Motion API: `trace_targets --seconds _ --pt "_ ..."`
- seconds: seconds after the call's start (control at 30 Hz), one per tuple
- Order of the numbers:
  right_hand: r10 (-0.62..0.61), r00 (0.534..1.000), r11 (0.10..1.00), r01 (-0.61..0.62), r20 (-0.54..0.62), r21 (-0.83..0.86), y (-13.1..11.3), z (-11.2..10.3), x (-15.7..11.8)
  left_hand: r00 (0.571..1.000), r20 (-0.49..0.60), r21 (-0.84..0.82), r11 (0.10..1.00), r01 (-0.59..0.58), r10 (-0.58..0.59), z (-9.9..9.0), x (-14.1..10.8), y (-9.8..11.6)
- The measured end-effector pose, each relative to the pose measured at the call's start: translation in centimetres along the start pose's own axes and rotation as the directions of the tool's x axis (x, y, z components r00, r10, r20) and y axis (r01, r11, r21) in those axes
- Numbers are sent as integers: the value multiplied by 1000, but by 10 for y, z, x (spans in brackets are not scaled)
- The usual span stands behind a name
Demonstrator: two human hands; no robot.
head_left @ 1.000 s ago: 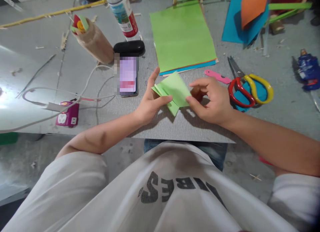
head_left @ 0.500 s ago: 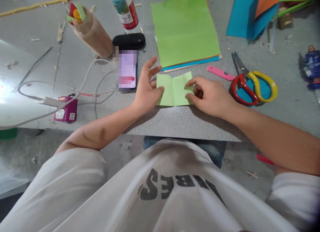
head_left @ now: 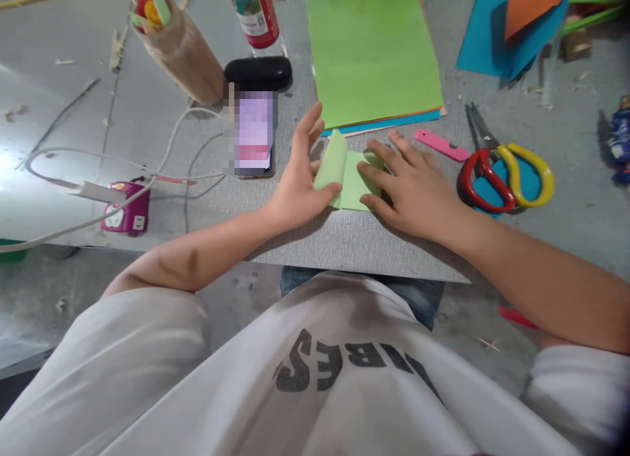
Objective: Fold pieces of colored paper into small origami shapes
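A small light green paper (head_left: 355,180) with a crease down its middle lies near the table's front edge. Its left half stands raised, leaning toward the right. My left hand (head_left: 301,180) holds that half, thumb on the near side and fingers behind it, partly hidden. Over the right half, my right hand (head_left: 408,184) rests with its fingers spread, pressing the paper to the table. Just behind the hands lies a stack of large coloured sheets (head_left: 377,56), green on top. A pink cutter (head_left: 441,145) is beyond my right hand.
Scissors (head_left: 506,174) with red and yellow handles lie at the right on blue paper. Left of my hands are a phone (head_left: 253,131), a black case (head_left: 258,73), a tan container (head_left: 184,52), a bottle (head_left: 256,16) and a purple adapter (head_left: 126,208) with white cables.
My left hand has moved right and lifted the paper's left half toward the crease. The fingers of my right hand have gone from curled to spread over the right half. The view has shifted slightly.
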State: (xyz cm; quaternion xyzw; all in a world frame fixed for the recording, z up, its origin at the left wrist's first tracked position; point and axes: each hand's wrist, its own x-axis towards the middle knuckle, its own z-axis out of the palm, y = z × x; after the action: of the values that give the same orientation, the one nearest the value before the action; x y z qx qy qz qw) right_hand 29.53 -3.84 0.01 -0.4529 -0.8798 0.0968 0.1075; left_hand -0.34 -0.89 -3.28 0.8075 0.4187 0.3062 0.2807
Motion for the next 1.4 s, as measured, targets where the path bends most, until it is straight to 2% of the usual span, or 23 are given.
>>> trace_targets --seconds 0.17,0.27,0.37,0.43,0.5,0.57,0.63,0.67,0.73,0.83,0.93,1.13,1.27,1.4 --pt "-15 999 999 14 43 32 -7 2 0 986 148 -95 993 -68 82 1 -9 12" --pt "-21 999 997 17 42 72 -5 4 1 943 286 7 984 -177 168 1 -12 14" --pt "-51 996 989 40 71 144 3 1 4 911 369 136 958 -252 187 0 -11 12" --pt "-51 992 974 23 119 225 9 -3 7 908 380 186 947 -262 177 -1 -9 12" --pt "50 994 945 -78 97 318 14 -9 9 909 385 217 941 -260 162 -3 -7 14" --pt "212 977 908 -194 -9 372 16 -13 10 907 396 239 937 -254 145 -6 -5 17" --pt "287 951 902 -226 -118 368 16 -16 10 901 412 256 933 -255 133 -8 -5 18" --pt "268 952 916 -204 -147 347 14 -16 10 896 424 262 929 -262 133 -8 -5 18" --pt "171 977 952 -131 -125 277 11 -16 10 879 455 273 918 -289 141 -8 -4 15" --pt "61 998 983 -63 17 172 6 -14 11 851 501 288 898 -333 155 -5 -4 10" --pt "66 992 988 -80 108 133 3 -14 11 844 512 303 885 -355 163 -5 -7 11" --pt "66 994 989 -76 84 127 8 -14 10 822 551 421 803 -421 142 -17 -31 45" --pt "45 994 992 -56 96 114 9 -16 9 853 500 430 811 -397 152 -28 -34 61" --pt "33 994 996 -42 100 84 5 -19 8 885 435 381 857 -346 164 -28 -16 53"
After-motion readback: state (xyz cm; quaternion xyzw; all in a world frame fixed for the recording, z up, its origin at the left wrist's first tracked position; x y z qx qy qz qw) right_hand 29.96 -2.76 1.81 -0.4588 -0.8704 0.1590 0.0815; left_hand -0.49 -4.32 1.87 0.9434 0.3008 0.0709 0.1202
